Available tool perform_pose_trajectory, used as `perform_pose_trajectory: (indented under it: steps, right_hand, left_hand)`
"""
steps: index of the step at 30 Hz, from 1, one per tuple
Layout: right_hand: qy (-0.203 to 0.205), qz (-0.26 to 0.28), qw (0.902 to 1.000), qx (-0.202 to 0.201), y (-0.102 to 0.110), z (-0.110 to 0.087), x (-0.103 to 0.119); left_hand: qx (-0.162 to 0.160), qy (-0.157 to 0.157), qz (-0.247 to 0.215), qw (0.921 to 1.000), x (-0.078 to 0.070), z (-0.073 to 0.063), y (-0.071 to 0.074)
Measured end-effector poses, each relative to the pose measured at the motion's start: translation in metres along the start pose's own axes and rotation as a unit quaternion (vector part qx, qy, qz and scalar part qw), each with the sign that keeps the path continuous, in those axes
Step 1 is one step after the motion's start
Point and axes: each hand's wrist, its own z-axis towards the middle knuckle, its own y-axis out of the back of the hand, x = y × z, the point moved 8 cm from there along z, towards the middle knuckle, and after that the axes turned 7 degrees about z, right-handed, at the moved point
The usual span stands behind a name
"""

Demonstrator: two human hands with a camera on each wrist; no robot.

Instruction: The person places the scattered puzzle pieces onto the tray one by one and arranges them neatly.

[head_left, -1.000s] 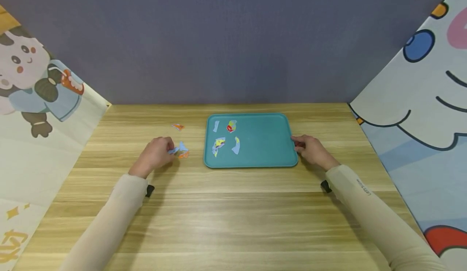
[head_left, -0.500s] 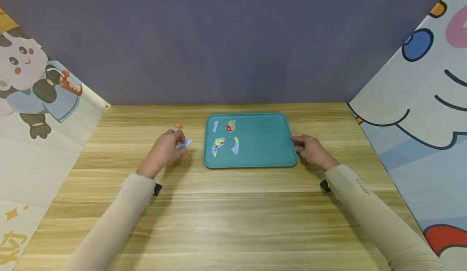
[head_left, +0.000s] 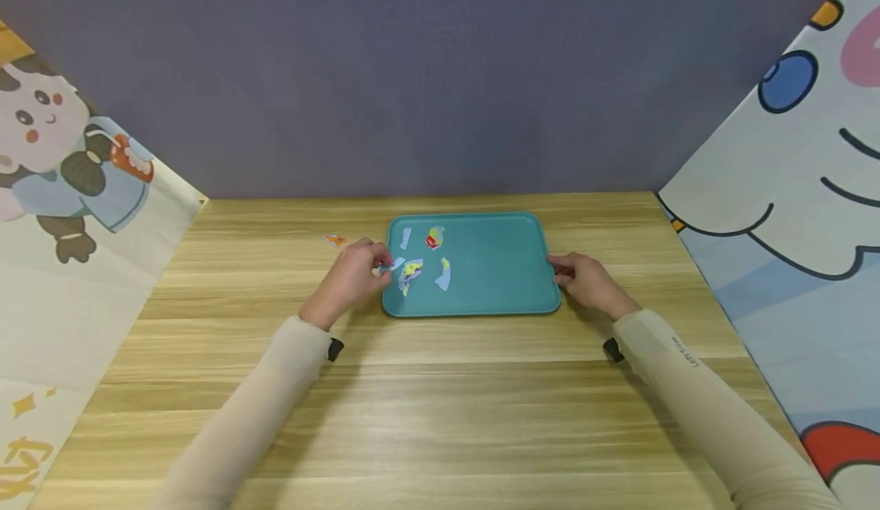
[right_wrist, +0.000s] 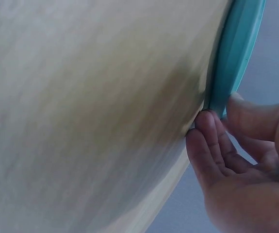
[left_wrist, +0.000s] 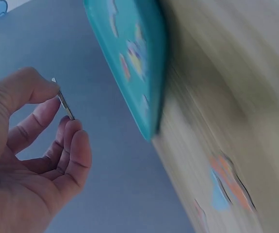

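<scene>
My left hand (head_left: 354, 277) is over the left edge of the teal tray (head_left: 495, 266), pinching a thin, flat, light-blue puzzle piece (left_wrist: 64, 101) between thumb and fingers. On the tray's left half lie a pale-blue strip piece (head_left: 406, 238), a red-and-yellow piece (head_left: 435, 237), a yellow-and-purple piece (head_left: 411, 269) and a curved blue piece (head_left: 444, 275). At the tray's right edge, my right hand (head_left: 584, 281) grips the rim (right_wrist: 234, 53), thumb on top and fingertips against its lower side.
An orange piece (head_left: 334, 240) lies on the wooden table (head_left: 440, 411) left of the tray. The left wrist view also shows an orange piece (left_wrist: 234, 180) beside a blue piece (left_wrist: 220, 191); the head view has these hidden behind the left hand. A grey wall (head_left: 440, 82) stands behind.
My left hand has picked a light-blue piece off the table and carried it right, to the tray's left edge. The right hand has stayed on the tray's rim.
</scene>
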Motion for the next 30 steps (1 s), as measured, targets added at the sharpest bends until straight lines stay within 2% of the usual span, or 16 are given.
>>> perform_pose_trajectory:
  steps: [6,12,17,20,24,27,30]
  right_hand:
    - [0.000,0.001,1.0000,0.001,-0.001,0.001,0.000]
    - [-0.005,0.001,1.0000,-0.001,0.001,0.001,-0.002]
    - [-0.004,0.002,1.0000,-0.001,0.000,0.001,-0.003]
    - [-0.002,-0.001,1.0000,-0.002,0.001,0.001,-0.003]
    - [-0.005,-0.004,1.0000,-0.003,0.001,0.002,-0.002]
    - [-0.009,-0.004,0.9999,-0.004,0.001,0.003,-0.002]
    - [-0.009,-0.004,0.9999,-0.004,0.001,0.002,-0.003]
  left_hand:
    - [0.015,-0.006,-0.002,0.9999,-0.019,0.016,-0.013]
    - [0.019,-0.007,0.003,0.9998,-0.039,0.039,-0.026]
    - [0.049,-0.009,0.011,0.9987,-0.056,0.059,-0.043]
    - [0.078,0.003,0.001,0.9970,-0.061,0.069,-0.055]
    - [0.104,0.040,-0.009,0.9937,-0.061,0.082,-0.069]
    - [0.119,0.063,0.000,0.9908,-0.060,0.092,-0.079]
    - [0.124,0.072,0.019,0.9894,-0.061,0.101,-0.088]
